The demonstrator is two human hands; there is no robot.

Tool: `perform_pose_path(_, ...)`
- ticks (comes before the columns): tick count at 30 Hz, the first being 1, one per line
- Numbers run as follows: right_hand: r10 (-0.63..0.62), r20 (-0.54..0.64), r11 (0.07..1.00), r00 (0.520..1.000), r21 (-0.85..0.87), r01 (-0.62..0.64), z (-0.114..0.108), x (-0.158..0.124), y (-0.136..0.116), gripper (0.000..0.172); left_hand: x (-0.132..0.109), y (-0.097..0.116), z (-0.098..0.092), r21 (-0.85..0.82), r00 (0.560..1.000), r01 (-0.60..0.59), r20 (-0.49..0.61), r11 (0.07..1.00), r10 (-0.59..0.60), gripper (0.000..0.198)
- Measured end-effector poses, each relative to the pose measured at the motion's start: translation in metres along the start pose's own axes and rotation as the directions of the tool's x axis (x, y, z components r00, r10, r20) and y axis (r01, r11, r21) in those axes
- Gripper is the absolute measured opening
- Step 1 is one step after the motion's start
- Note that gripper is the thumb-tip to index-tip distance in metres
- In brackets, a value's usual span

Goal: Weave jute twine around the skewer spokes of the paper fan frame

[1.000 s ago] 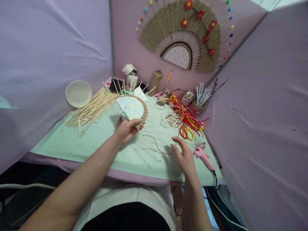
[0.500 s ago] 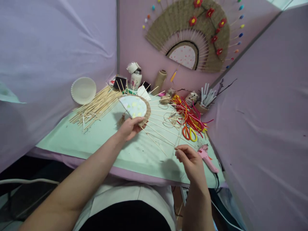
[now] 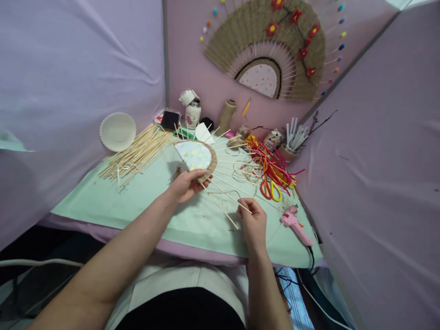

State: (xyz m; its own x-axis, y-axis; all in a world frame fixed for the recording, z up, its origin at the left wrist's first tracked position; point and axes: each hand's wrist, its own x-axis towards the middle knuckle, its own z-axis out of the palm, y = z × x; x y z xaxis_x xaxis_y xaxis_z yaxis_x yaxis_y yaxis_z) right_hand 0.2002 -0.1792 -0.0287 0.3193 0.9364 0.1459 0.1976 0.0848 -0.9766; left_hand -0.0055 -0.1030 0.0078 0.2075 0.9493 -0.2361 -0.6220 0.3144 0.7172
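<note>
My left hand (image 3: 186, 184) grips the lower edge of a half-round fan piece (image 3: 195, 156), pale patterned paper rimmed with woven twine, from which thin wooden skewers (image 3: 231, 186) fan out to the right. My right hand (image 3: 251, 221) is closed in a pinch near the tips of the lower skewers, apparently on a thin strand of twine (image 3: 227, 192) that loops over the green mat; the strand itself is hard to make out in the fingers.
A pile of loose skewers (image 3: 137, 156) and a white paper plate (image 3: 118, 131) lie at the left. Coloured pipe cleaners (image 3: 271, 169), a twine spool (image 3: 227, 117), a jar (image 3: 191, 112) and a pink glue gun (image 3: 294, 223) sit at the right. A finished fan (image 3: 268, 50) hangs on the wall.
My right hand moved left and nearer the skewer tips and closed into a pinch. My left hand kept its hold on the fan piece.
</note>
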Motion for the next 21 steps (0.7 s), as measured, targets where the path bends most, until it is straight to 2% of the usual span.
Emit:
perform_pose_path(8,0.074,-0.004,0.993,0.997,0.097,-0.073,0.029,0.014,0.002,0.032,-0.006,-0.002,0.004,-0.009,0.988,0.137,0.077,0.991,-0.136,0.007)
perform_pose_path(14,0.093,-0.033,0.989,0.995,0.121,-0.089,0.037,0.020,0.000,0.033,-0.012,-0.011,0.007,0.034,0.954,0.248,0.167,0.968,-0.250,0.008)
perform_pose_path(21,0.116,-0.069,0.978,0.991,0.182,-0.102,0.039,0.023,0.009,0.031,-0.016,-0.017,0.008,0.040,0.928,0.274,0.253,0.961,-0.275,0.010)
